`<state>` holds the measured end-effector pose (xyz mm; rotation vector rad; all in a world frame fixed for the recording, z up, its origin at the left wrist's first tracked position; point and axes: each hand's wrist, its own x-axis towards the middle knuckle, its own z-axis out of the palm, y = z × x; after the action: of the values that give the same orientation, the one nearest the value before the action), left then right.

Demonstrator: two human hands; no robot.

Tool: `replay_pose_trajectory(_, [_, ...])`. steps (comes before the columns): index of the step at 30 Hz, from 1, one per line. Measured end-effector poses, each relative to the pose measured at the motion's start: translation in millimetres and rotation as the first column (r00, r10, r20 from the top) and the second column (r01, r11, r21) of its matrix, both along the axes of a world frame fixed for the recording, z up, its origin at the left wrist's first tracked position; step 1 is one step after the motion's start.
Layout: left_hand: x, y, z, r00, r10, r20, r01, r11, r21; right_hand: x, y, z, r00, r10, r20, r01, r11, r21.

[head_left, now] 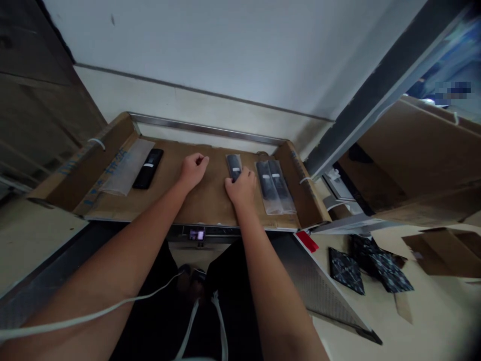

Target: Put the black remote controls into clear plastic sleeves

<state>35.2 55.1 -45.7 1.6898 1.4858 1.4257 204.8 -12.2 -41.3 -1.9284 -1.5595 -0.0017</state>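
My right hand (242, 186) is closed round the lower part of a slim black device like a remote control (233, 163), in a clear plastic sleeve. Its upper end with a white label shows past my fingers. My left hand (192, 170) hovers over the cardboard with fingers curled in and nothing visible in them. Left of it lies an unsleeved black device (149, 169) with a white label, beside an empty frosted sleeve (130, 168). Right of my right hand, two sleeved devices (276, 185) lie side by side.
A shallow cardboard tray (210, 205) with raised sides holds these things, against a pale wall. To the right stands a large cardboard box (424, 160). Dark patterned packets (345, 271) and an opened carton (447, 250) lie on the floor. A white cable (93, 315) crosses my left forearm.
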Motion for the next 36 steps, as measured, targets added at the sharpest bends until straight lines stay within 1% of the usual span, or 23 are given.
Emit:
replay_pose_trajectory(4, [2,-1,0.5,0.999,0.005,-0.046,-0.005,1.000,-0.011,-7,-2,-0.3,0.996,-0.084,0.022,0.083,0.996,0.017])
replay_pose_trajectory(8, [4,1,-0.4,0.994,-0.008,-0.105,0.005,0.999,-0.035,-6,2,-0.2,0.996,-0.082,0.026,0.082,0.997,0.007])
replay_pose_trajectory(12, [-1,5,-2.5,0.997,-0.014,-0.081,0.012,1.000,-0.017,-6,1,1.9,1.000,-0.018,-0.012,0.018,1.000,0.019])
replay_pose_trajectory(14, [-3,8,-2.7,0.999,0.022,-0.038,-0.023,0.999,-0.025,-7,-2,4.7,0.999,0.026,-0.040,-0.028,0.999,-0.036])
replay_pose_trajectory(17, [-3,9,-0.6,0.992,0.081,0.101,-0.073,0.994,-0.078,-7,-6,9.1,0.992,0.108,-0.058,-0.115,0.986,-0.118])
replay_pose_trajectory(19, [0,8,1.9,0.983,0.071,0.168,-0.052,0.992,-0.114,-7,-7,10.1,0.985,0.165,-0.052,-0.170,0.977,-0.126])
replay_pose_trajectory(21, [1,5,4.5,0.987,0.045,0.156,-0.026,0.992,-0.124,-7,-7,9.1,0.977,0.212,-0.034,-0.214,0.969,-0.126])
replay_pose_trajectory(24, [0,2,6.1,0.994,0.038,0.105,-0.026,0.993,-0.116,-9,-7,5.8,0.966,0.256,0.020,-0.252,0.959,-0.127])
replay_pose_trajectory(29, [-5,5,1.7,0.982,0.106,0.156,-0.094,0.992,-0.087,-14,-8,6.5,0.954,0.281,0.102,-0.266,0.953,-0.143])
replay_pose_trajectory(32, [-7,7,-0.7,0.983,0.127,0.132,-0.124,0.992,-0.035,-16,-11,11.4,0.949,0.281,0.142,-0.253,0.949,-0.188])
replay_pose_trajectory(36, [-7,6,0.7,0.982,0.172,0.078,-0.177,0.982,0.063,-19,-14,16.3,0.935,0.263,0.240,-0.202,0.947,-0.251])
